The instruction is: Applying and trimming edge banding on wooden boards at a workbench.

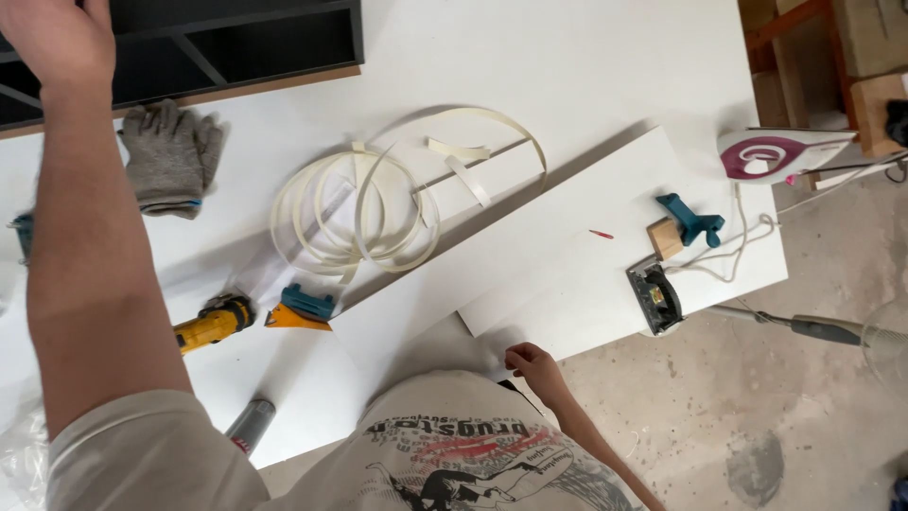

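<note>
Right hand (535, 363) sits at the near edge of the tabletop (586, 66), fingers curled and pinching the near corner of a long white panel (530, 251) that lies diagonally across the top; grip looks partly closed, thumb side hidden. Left hand (59, 36) is raised toward the far-left corner, over a dark shelf unit (236, 43); only back of hand shows w/ fingers cut off by the frame, so can't tell if it's open or gripping. Grey work gloves (170, 156) lie just beside that forearm. Coil of pale edge banding (355, 213) sits mid-table, touching the panel's far edge. Yellow power tool (213, 322) and blue-orange trimmer (301, 309) near the front-left edge. Blue clamp w/ wood block (686, 225) and black trimmer (654, 297) rest on the panel's right end; iron (771, 154) at the right edge.
</note>
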